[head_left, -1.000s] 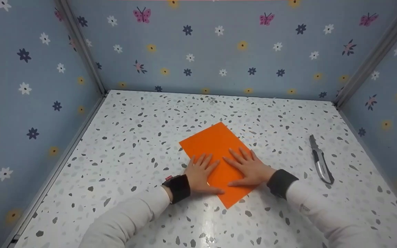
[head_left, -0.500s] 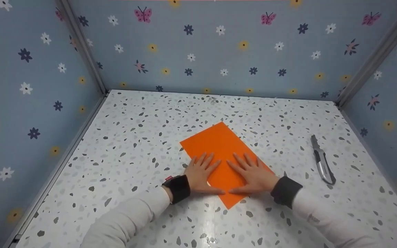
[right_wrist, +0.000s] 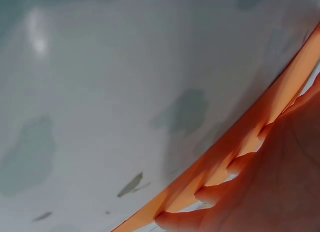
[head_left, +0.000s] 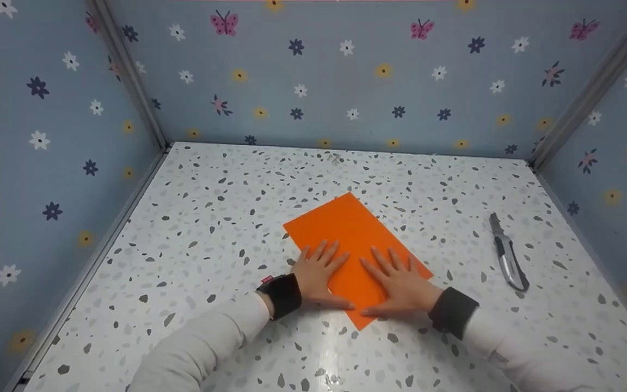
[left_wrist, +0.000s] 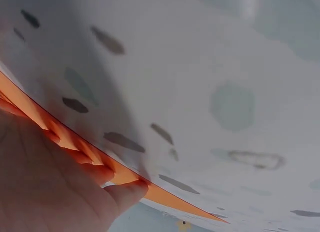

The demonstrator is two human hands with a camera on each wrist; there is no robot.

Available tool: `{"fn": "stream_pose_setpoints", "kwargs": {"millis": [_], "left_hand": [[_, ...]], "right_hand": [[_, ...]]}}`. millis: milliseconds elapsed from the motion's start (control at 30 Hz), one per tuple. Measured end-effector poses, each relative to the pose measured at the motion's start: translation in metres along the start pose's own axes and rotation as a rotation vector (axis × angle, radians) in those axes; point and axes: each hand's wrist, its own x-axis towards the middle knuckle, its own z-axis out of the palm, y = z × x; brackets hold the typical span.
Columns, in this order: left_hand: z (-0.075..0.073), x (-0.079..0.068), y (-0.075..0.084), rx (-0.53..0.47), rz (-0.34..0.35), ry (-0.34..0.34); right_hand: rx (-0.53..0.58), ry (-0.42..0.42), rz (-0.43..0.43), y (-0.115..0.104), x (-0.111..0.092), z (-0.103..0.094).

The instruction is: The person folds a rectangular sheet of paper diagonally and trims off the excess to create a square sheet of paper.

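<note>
Because both hands lie spread on the orange paper sheet (head_left: 340, 223), it rests flat on the speckled table (head_left: 221, 190) in the middle of the head view, set diagonally with a corner pointing to the bottom of the frame. The left hand (head_left: 313, 279) covers its lower left edge and the right hand (head_left: 405, 287) its lower right part, fingers straight and fanned, thumbs pointing inward and nearly meeting near that bottom corner. Neither grips anything; the wide spread probably shares light pressure across the sheet and stops it slipping or curling. A utility knife (head_left: 509, 261) lies at the right of the frame, well apart from the sheet, presumably set aside so both hands have room.

From the left wrist, the palm fills the lower left and extended fingertips touch the sheet, which shows as a thin slanting band.

On the right wrist view the arrangement is mirrored: the palm sits at lower right, its separated fingers against the orange band, likely bracing the opposite side. The knife cannot be made out in either wrist view.
</note>
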Motion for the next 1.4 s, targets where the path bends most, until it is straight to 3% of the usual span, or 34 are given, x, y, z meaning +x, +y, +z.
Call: {"fn": "stream_pose_setpoints", "kwargs": {"millis": [367,667,900,1400], "left_hand": [[-0.003,-0.002,0.014,0.008,0.046,0.019],[-0.001,0.000,0.015,0.024,0.045,0.012],[-0.003,-0.002,0.015,0.043,0.050,0.010],[0.002,-0.004,0.015,0.032,0.060,0.032]], "right_hand": [[-0.035,-0.016,0.009,0.001,0.001,0.001],[-0.042,-0.029,0.008,-0.002,0.000,-0.003],[-0.099,0.009,-0.008,0.001,0.002,0.000],[-0.092,0.042,-0.028,0.003,0.000,0.004]]}}
